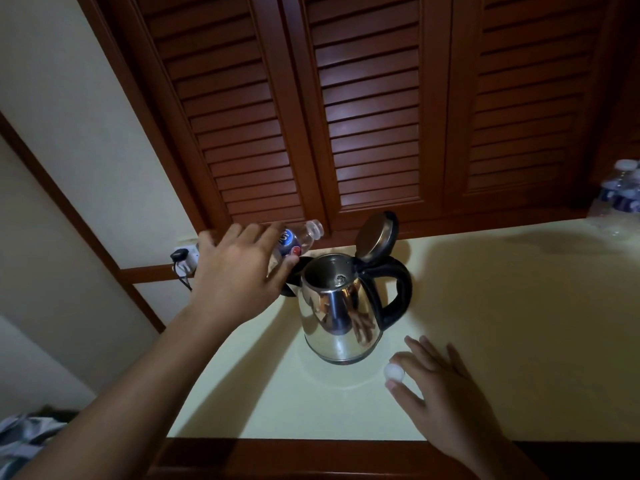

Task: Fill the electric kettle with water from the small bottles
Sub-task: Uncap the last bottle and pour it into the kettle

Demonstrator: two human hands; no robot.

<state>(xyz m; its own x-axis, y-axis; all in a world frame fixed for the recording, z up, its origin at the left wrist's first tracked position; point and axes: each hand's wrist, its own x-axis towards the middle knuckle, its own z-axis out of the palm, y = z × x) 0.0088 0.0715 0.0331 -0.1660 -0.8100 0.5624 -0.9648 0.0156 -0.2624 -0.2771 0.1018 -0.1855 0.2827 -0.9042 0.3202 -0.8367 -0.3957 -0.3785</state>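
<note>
We've got the kettle (341, 306) standing mid-counter (502, 306), its mouth open from above. Its lid (376, 237) stands tipped up at the far right of the rim and blocks that side. The handle (401, 289) juts right. Our left hand (239, 268) grips the bottle (298, 239) just left of the kettle, filling that gap. Bare top runs right of the handle to the bottles (620, 188) at the far right corner. Our right hand (440, 386) pinches a cap (394, 371) near the front edge. Louvred doors (363, 116) wall off the back.
</note>
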